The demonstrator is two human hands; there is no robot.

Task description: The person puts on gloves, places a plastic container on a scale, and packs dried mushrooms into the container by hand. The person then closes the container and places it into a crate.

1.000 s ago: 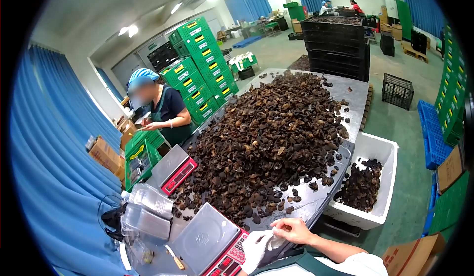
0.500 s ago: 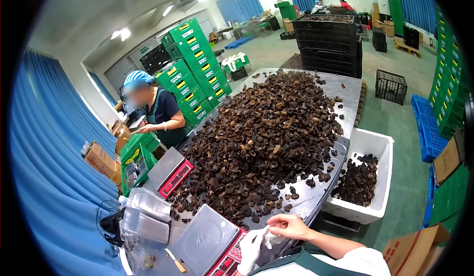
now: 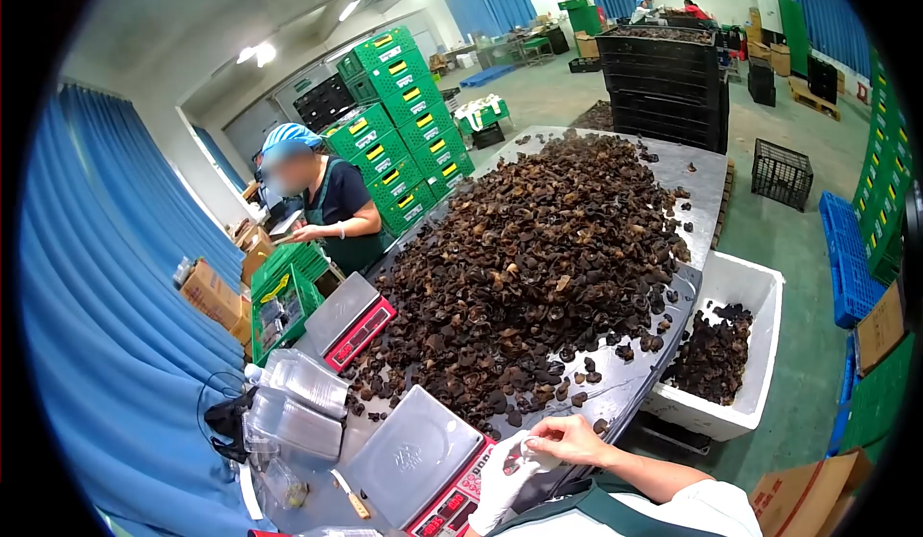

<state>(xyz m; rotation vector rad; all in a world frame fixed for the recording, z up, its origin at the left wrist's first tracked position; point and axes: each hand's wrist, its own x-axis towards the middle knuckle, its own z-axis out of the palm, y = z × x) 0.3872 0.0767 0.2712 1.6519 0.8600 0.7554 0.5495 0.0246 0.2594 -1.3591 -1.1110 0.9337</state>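
Note:
A white glove covers my left hand, at the front edge of the steel table. My bare right hand pinches a loose part of white glove against the left hand's fingers, which are partly covered. Just left of my hands stands a digital scale with a grey plate and a red front. Beyond them rises a big heap of dark, curled pieces like wood ear mushrooms. A small knife with a light handle lies left of the scale.
A second scale and clear plastic boxes stand at the left. A white foam box with more dark pieces is on the right. Across the table's left side a person stands near stacked green crates. Black crates are behind.
The view has turned slightly left, so the scene sits further right. My right hand stays pinched on the white glove, now closer against my left hand.

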